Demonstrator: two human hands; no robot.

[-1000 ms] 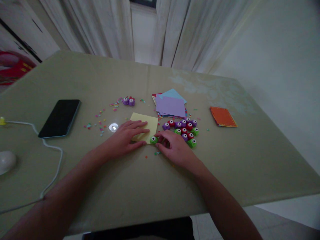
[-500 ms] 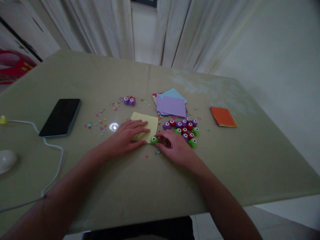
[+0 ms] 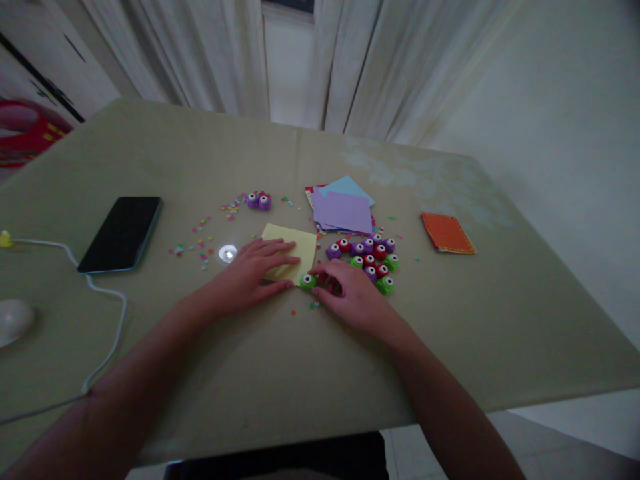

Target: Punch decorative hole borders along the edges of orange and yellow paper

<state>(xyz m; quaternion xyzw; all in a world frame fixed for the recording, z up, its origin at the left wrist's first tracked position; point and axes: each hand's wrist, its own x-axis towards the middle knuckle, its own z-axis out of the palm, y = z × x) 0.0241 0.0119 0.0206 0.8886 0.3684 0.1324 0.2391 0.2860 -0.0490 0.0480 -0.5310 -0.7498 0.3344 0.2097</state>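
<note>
Green craft punch point(image 3: 307, 281) sits at the near right corner of the yellow paper point(image 3: 305, 248), mid-width on the tabletop point(image 3: 280, 380), nearer its near edge than its far one; right hand point(image 3: 345, 290) has thumb and forefinger pinching the punch's right side; whether it is being pressed cannot be told; left hand point(image 3: 260, 267) lies flat, fingers spread over the paper, gripping nothing.

Handling, judged: punch likely light, hard plastic, smooth enough to slip if held loosely; best taken low by its sides, white top left free; paper thin, limp, easily creased, better steadied flat near an edge than pinched.

Surface: pale green, smooth, with a bright reflection by the left hand; coloured paper bits point(image 3: 231, 217) scattered; punch cluster point(image 3: 369, 261) just beside the right hand; purple sheets point(image 3: 345, 213) beyond it; orange square point(image 3: 449, 233) towards the right edge; tablet point(image 3: 121, 233), white cable point(image 3: 120, 320) and white mouse point(image 3: 15, 322) towards the left edge.

Room: dim; pale curtains point(image 3: 225, 60) behind the far edge; plain wall point(image 3: 565, 120) on the right.
</note>
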